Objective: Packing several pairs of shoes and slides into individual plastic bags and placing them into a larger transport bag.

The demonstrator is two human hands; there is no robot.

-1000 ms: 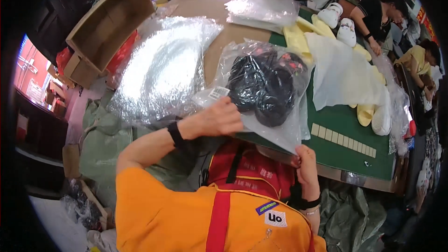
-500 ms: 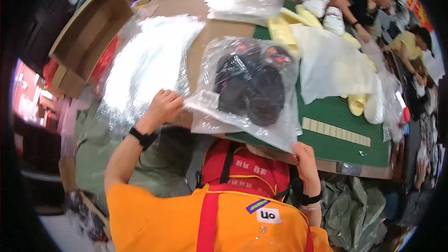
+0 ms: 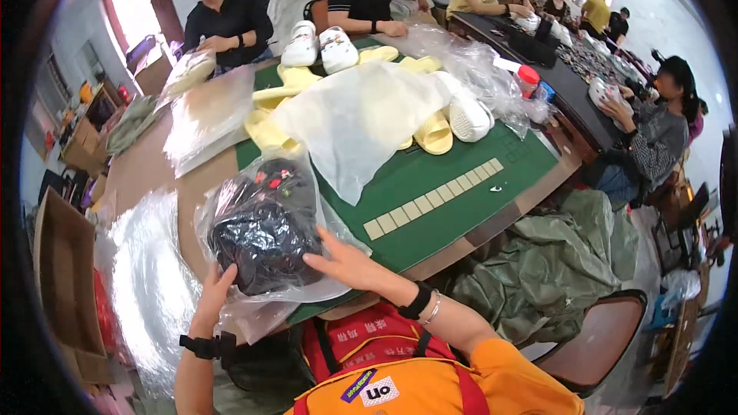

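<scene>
now | l hand (image 3: 214, 297) at clr bag (image 3: 265, 240), grip unclear | r hand (image 3: 350, 263) spread over it

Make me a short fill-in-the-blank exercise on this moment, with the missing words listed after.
1. The bare left hand and bare right hand are at a clear plastic bag whose shoes are mostly ____.
2. Shiny silvery plastic sheeting lies on the person's ____ side.
3. The row of flat beige rectangles lies on a mat coloured ____.
4. Smooth plastic sandals beside the translucent white sheet are pale ____.

Missing words: black; left; green; yellow.
</scene>
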